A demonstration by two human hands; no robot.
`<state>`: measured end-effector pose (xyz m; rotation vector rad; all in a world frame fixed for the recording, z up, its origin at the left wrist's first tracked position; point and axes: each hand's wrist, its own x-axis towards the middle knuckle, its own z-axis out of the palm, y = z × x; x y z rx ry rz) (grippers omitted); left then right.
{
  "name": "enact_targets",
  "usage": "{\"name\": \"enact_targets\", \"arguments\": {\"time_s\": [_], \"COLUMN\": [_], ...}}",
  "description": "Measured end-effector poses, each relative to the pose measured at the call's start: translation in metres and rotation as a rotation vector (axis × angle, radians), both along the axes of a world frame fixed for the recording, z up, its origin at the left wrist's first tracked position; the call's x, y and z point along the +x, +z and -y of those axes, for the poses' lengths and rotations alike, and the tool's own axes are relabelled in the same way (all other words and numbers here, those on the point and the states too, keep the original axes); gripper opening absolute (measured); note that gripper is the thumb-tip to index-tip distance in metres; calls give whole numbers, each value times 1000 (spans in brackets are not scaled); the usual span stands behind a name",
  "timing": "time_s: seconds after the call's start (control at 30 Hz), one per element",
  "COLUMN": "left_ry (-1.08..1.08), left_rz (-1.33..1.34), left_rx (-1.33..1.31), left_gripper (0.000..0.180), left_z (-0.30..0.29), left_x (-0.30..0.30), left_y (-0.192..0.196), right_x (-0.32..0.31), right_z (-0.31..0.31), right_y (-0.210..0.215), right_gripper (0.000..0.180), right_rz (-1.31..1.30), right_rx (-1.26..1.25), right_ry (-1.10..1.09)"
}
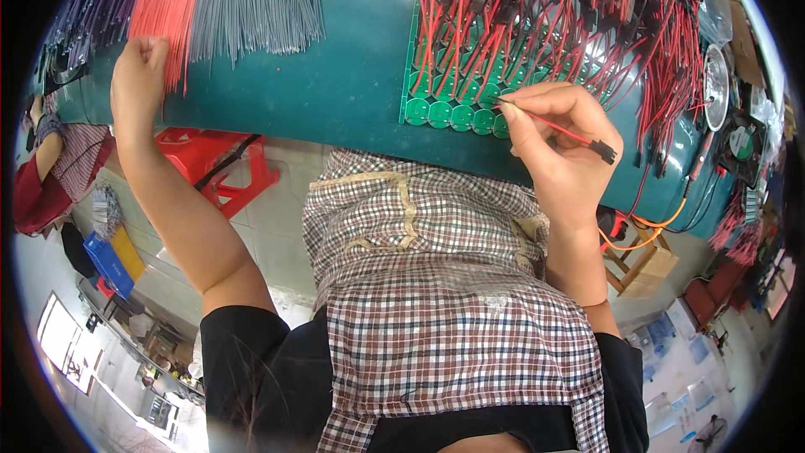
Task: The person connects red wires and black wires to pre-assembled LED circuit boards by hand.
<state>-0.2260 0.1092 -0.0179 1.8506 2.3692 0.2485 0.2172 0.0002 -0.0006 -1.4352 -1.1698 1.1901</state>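
Observation:
My left hand point(138, 84) is closed in a pinch at the near ends of a bundle of loose red wires point(168, 8) on the left of the table. Exactly how many wires its fingers hold cannot be made out. On the right, my right hand point(574, 130) pinches a short red and black wire lead, whose black plug point(602, 151) sticks out beside the palm. Its fingertips are over the near edge of a panel of round green circuit boards point(440, 113). Many boards farther back are hidden beneath red leads with black plugs point(503, 8).
Grey wires point(256, 4) and dark purple wires point(96, 0) flank the red bundle on the green table point(360, 50). More red leads point(671, 59) lie at the right, near a soldering iron point(700, 155) with an orange cord. A red stool point(210, 164) stands below; another person's arm point(49, 151) shows far left.

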Motion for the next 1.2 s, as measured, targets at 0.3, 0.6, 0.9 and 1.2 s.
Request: {"name": "enact_targets", "arguments": {"time_s": [0.3, 0.6, 0.9, 1.2], "left_ry": [48, -11, -32, 63], "left_rz": [155, 464, 498, 733], "left_rx": [144, -50, -89, 240], "left_gripper": [34, 31, 27, 29], "left_z": [7, -8, -11, 19], "left_x": [47, 106, 100, 127], "left_y": [26, 7, 3, 36], "right_x": [8, 9, 6, 1], "right_z": [-4, -4, -5, -4], "right_y": [-8, -6, -11, -14], "right_gripper": [10, 15, 12, 12], "right_rz": [209, 249, 181, 236], "right_rx": [247, 281, 252, 238], "right_ry": [84, 112, 64, 40]}}
